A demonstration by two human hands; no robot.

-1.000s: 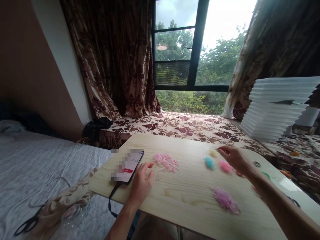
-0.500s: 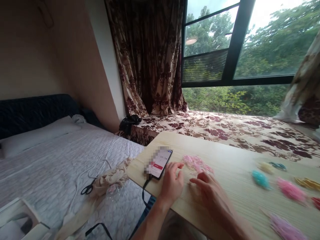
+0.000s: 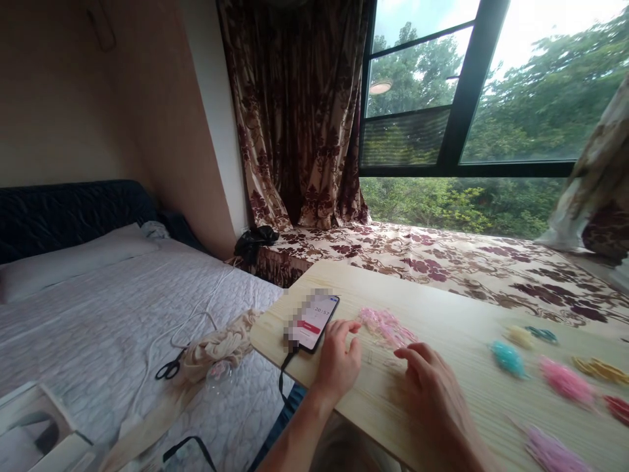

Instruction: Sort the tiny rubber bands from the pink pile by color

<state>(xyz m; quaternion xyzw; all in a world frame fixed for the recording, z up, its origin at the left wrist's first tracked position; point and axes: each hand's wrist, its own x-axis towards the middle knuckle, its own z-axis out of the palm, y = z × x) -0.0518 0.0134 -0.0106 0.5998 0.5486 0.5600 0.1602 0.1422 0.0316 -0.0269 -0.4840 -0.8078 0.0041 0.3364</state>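
My left hand [image 3: 340, 357] rests on the table beside the phone [image 3: 314, 328], thumb and fingers apart, with nothing visible in it. The phone lies face up, a timer on its screen, a dark strap or cable at its lower end. My right hand [image 3: 435, 383] hovers just above or rests on the tabletop, fingers loosely bent and forefinger reaching left; I see nothing in it. Beyond both hands lies a loose heap of thin pink strands [image 3: 388, 326], perhaps small elastic bands. Some tiny pale bits lie between the hands, too small to name.
Along the table's [image 3: 472, 387] right side lie a turquoise bundle [image 3: 508, 358], a bright pink bundle [image 3: 567, 381], a lilac bundle [image 3: 553, 449] and yellow strands [image 3: 599, 369]. A bed [image 3: 122, 314] with scissors [image 3: 168, 370] and cloth [image 3: 221, 347] stands left.
My right hand has shifted right and slightly down, away from the left hand. The left hand stays in place beside the phone.
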